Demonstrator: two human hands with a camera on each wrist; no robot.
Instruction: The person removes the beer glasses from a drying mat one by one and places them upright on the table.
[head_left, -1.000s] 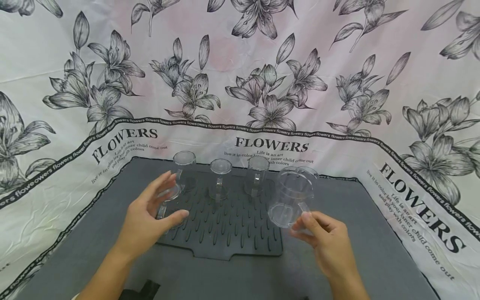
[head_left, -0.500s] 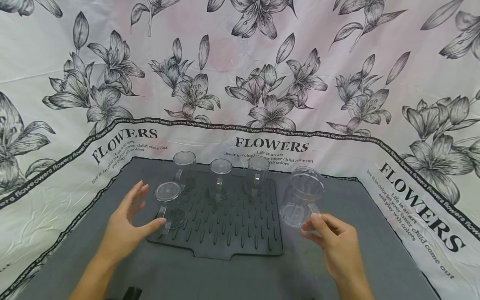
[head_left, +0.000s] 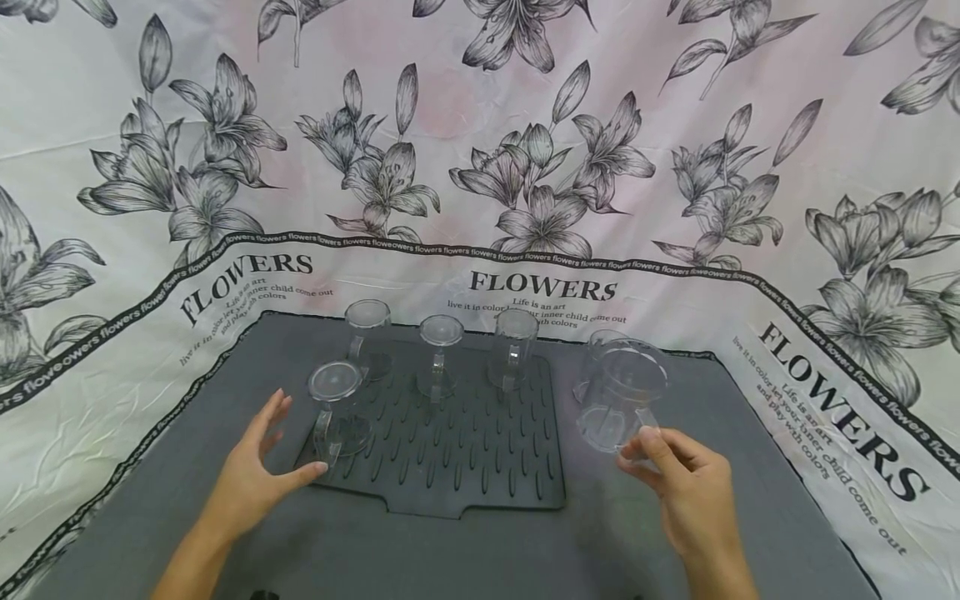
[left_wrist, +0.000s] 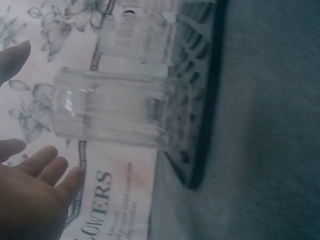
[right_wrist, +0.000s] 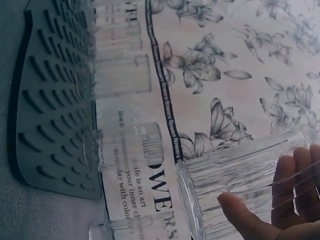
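In the head view, my right hand pinches the handle of a clear mug, which it holds tilted to the right of the black drying mat. The right wrist view shows that mug close up, thumb and curled fingers at its handle side. My left hand, fingers spread, is beside a clear mug on the mat's front left corner. Its thumb tip is right by that mug's handle. In the left wrist view this mug stands apart from the fingers.
Along the mat's back edge stand a left mug, a middle mug and a right mug, all clear. Another clear vessel stands behind the held mug, partly hidden. A flower-printed cloth rises behind the grey table.
My left hand has drawn back to the left and down from the front left mug. My right hand has carried its mug to the right, away from the mat.
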